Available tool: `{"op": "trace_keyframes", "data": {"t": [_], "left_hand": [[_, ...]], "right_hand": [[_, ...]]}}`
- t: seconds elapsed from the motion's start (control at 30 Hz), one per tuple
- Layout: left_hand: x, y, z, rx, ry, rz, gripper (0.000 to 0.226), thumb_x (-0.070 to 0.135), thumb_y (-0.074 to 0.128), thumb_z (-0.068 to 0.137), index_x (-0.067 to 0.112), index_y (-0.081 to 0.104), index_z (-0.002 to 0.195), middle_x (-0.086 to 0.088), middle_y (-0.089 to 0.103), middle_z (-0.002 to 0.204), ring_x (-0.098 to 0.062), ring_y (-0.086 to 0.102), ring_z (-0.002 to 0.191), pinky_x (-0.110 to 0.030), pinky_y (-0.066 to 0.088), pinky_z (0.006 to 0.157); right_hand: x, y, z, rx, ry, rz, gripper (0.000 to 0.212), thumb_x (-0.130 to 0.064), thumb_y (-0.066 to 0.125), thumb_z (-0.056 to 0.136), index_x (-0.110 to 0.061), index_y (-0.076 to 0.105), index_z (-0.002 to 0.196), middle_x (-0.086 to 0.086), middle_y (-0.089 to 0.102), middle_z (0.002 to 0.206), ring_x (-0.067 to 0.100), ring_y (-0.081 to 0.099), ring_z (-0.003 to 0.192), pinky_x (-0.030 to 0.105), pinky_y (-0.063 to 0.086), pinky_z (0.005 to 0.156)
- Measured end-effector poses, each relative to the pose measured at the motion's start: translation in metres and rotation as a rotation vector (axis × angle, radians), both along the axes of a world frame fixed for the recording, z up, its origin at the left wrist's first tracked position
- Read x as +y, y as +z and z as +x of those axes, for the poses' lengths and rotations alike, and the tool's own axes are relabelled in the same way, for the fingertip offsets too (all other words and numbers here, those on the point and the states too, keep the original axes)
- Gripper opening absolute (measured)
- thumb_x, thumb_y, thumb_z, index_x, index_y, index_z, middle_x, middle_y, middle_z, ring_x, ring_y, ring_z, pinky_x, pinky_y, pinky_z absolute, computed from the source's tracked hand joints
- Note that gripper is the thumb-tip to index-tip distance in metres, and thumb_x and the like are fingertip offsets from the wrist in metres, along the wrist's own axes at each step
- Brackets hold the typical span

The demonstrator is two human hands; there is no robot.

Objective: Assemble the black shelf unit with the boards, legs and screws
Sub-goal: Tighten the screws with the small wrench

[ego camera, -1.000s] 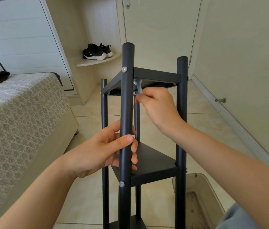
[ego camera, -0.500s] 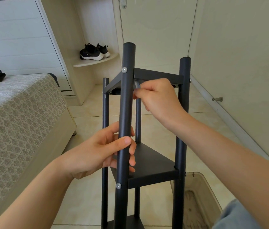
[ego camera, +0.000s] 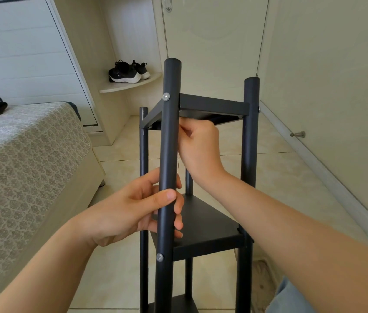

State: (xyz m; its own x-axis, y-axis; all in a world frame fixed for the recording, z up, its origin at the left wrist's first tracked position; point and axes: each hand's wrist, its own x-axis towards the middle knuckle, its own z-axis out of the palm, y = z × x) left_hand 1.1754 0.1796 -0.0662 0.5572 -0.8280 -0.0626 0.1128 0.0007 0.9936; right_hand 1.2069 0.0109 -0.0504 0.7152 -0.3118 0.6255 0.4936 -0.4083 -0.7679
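The black shelf unit stands upright on the tiled floor in front of me. My left hand (ego camera: 133, 213) is wrapped around its near leg (ego camera: 169, 136), between the top board (ego camera: 212, 105) and the middle board (ego camera: 208, 224). My right hand (ego camera: 201, 147) reaches under the top board, just behind that leg, fingers pinched together. The small silver key it was holding is hidden by the leg and fingers. Silver screw heads show on the near leg at the top board (ego camera: 166, 96) and at the middle board (ego camera: 159, 257). A right leg (ego camera: 249, 143) and a back-left leg (ego camera: 143, 154) also stand.
A bed (ego camera: 27, 166) with a patterned cover runs along the left. Black shoes (ego camera: 126, 72) sit on a corner shelf beyond. A door (ego camera: 212, 41) is behind the unit, and a door stop (ego camera: 298, 134) juts from the right wall. A clear bin (ego camera: 262, 279) lies at the lower right.
My right hand turned the silver key under the top board and has shifted left and down behind the near leg, hiding the key. My left hand keeps its grip.
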Motion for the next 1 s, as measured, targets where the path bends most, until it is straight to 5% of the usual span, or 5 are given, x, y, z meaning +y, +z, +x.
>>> {"op": "trace_keyframes", "data": {"t": [0.2, 0.4, 0.57, 0.7, 1.0], "left_hand": [[0.000, 0.001, 0.002, 0.006, -0.003, -0.001, 0.028, 0.035, 0.079, 0.084, 0.025, 0.062, 0.104, -0.012, 0.060, 0.092, -0.030, 0.067, 0.085, -0.064, 0.053, 0.090], [0.001, 0.001, 0.003, -0.003, -0.003, 0.004, 0.028, 0.035, 0.077, 0.085, 0.025, 0.062, 0.106, -0.012, 0.060, 0.093, -0.030, 0.067, 0.086, -0.062, 0.054, 0.090], [0.000, 0.003, 0.001, -0.021, 0.012, 0.015, 0.029, 0.034, 0.075, 0.087, 0.024, 0.060, 0.110, -0.011, 0.061, 0.092, -0.029, 0.067, 0.085, -0.066, 0.052, 0.092], [-0.001, 0.004, -0.002, -0.036, 0.041, 0.036, 0.026, 0.026, 0.067, 0.093, 0.018, 0.054, 0.114, -0.010, 0.061, 0.090, -0.029, 0.067, 0.084, -0.069, 0.050, 0.092], [-0.004, 0.005, -0.004, -0.044, 0.057, 0.032, 0.029, 0.027, 0.066, 0.088, 0.018, 0.055, 0.113, -0.010, 0.061, 0.089, -0.029, 0.067, 0.084, -0.065, 0.053, 0.090]], "right_hand": [[0.004, -0.003, 0.007, -0.001, 0.000, 0.063, 0.033, -0.013, 0.056, 0.096, 0.005, 0.063, 0.069, 0.018, 0.062, 0.062, 0.037, 0.059, 0.066, 0.047, 0.051, 0.063], [-0.004, 0.002, -0.003, 0.040, 0.072, 0.045, 0.035, -0.011, 0.056, 0.095, 0.003, 0.061, 0.063, 0.009, 0.057, 0.053, 0.021, 0.052, 0.052, 0.031, 0.043, 0.054], [-0.012, 0.007, -0.016, 0.113, 0.156, 0.090, 0.049, -0.004, 0.054, 0.092, -0.020, 0.045, 0.046, -0.011, 0.038, 0.040, 0.012, 0.037, 0.046, 0.028, 0.033, 0.054], [-0.018, 0.010, -0.023, 0.147, 0.186, 0.096, 0.048, -0.006, 0.057, 0.093, -0.019, 0.051, 0.047, -0.010, 0.036, 0.040, 0.009, 0.036, 0.045, 0.035, 0.037, 0.057], [-0.025, 0.018, -0.027, 0.187, 0.195, 0.078, 0.053, -0.006, 0.057, 0.094, -0.026, 0.051, 0.045, -0.011, 0.034, 0.038, 0.007, 0.035, 0.040, 0.024, 0.032, 0.059]]}}
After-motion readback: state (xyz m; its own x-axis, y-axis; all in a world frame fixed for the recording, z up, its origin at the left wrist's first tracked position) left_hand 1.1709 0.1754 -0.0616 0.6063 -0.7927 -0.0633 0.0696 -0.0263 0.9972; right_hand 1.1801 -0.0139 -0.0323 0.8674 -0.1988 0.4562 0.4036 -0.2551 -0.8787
